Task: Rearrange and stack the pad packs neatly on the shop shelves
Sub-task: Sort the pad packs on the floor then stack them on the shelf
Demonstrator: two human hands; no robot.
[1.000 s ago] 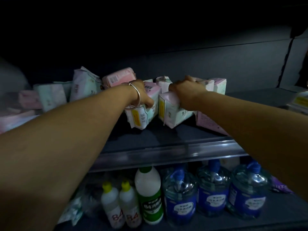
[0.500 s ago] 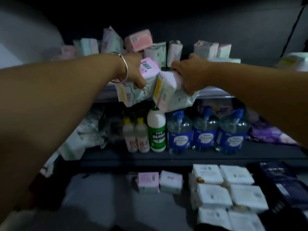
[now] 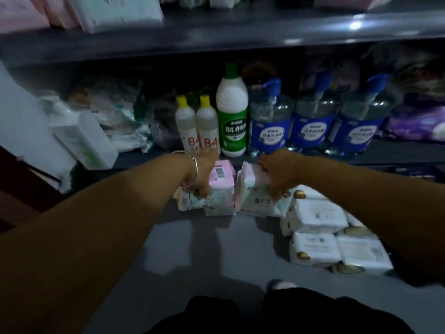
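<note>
My left hand (image 3: 204,172), with a silver bangle at the wrist, grips a pink and white pad pack (image 3: 220,189) low over the grey floor. A second pale pack (image 3: 189,201) sits under that hand, partly hidden. My right hand (image 3: 277,172) grips a white pad pack (image 3: 255,196) right beside it. Both packs sit at the floor in front of the lower shelf. More pad packs (image 3: 115,10) lie on the upper shelf at the top of the view.
White wrapped packs (image 3: 317,215) are stacked on the floor to the right. On the lower shelf stand two small yellow-capped bottles (image 3: 197,126), a green-labelled bottle (image 3: 232,112) and three blue pump bottles (image 3: 269,121). Crumpled bags (image 3: 108,116) lie at its left.
Both hands came down from the upper shelf with their packs to the floor in front of the lower shelf. The view tilted downward with them.
</note>
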